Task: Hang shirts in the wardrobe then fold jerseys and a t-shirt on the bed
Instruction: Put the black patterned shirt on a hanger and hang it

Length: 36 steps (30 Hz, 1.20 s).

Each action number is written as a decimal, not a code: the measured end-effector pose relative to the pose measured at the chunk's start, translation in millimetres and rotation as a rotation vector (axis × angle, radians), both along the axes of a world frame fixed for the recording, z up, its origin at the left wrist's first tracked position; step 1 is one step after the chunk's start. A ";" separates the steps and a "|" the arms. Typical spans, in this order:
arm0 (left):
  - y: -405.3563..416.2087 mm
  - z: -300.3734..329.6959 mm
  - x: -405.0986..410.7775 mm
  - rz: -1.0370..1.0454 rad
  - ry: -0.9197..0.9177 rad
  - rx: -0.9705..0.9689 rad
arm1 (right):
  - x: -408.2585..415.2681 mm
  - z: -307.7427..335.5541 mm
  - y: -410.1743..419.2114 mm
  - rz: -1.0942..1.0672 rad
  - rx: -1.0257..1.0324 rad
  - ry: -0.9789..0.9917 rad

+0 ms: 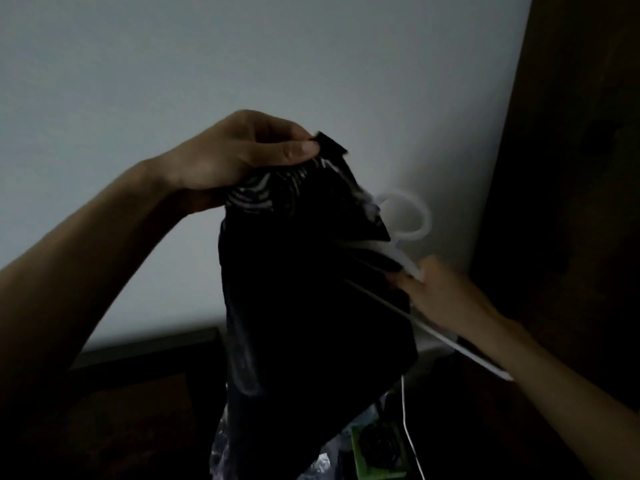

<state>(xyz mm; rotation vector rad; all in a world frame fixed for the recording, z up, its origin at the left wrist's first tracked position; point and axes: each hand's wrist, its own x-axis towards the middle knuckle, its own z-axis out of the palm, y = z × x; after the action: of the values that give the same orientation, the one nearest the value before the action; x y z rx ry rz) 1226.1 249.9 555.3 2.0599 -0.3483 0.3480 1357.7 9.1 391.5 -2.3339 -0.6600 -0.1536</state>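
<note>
Closest to the camera, the left hand [239, 150] was up high. Its thumb and fingers [301, 148] pinched the top edge of a dark shirt [311, 299], near the collar. The shirt hung down from that pinch, in the air in the middle of the view. It was mostly black, with a patch of white stripes just under the hand.

A little lower and to the right, the right hand [446, 296] held a white hanger [405, 233]. The fingers were curled on the hanger's arm, though the hand was blurry. One end of the hanger was tucked inside the shirt. The round hook stuck out beside the collar.

To do this step well, I think the left hand should keep the collar open and pulled up. Then the right hand could slide the hanger along until both shoulders sat on it evenly. The hook should stay free above the collar.

Below the shirt lay some clear plastic, a green box [377, 455] and a thin white cord [408, 431]. Further back was a pale wall [242, 57]. On the right stood a dark brown wardrobe [581, 168].

The room was dim. No words or labels could be read anywhere.
</note>
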 end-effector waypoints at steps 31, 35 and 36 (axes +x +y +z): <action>80.0 4.0 -106.2 0.344 0.118 -0.107 | -48.1 -92.8 98.7 0.779 0.697 1.065; 53.1 -28.0 -89.7 0.292 0.265 -0.125 | -71.6 -102.5 133.9 1.224 0.791 1.446; 47.7 -36.5 -84.0 0.285 0.307 -0.115 | -83.3 -95.4 138.9 1.286 0.786 1.481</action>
<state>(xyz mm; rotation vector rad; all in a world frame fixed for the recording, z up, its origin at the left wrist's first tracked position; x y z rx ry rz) 1142.1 297.6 518.8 2.0120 0.1499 0.2105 1274.4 148.0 296.1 -0.5262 -0.8421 1.4136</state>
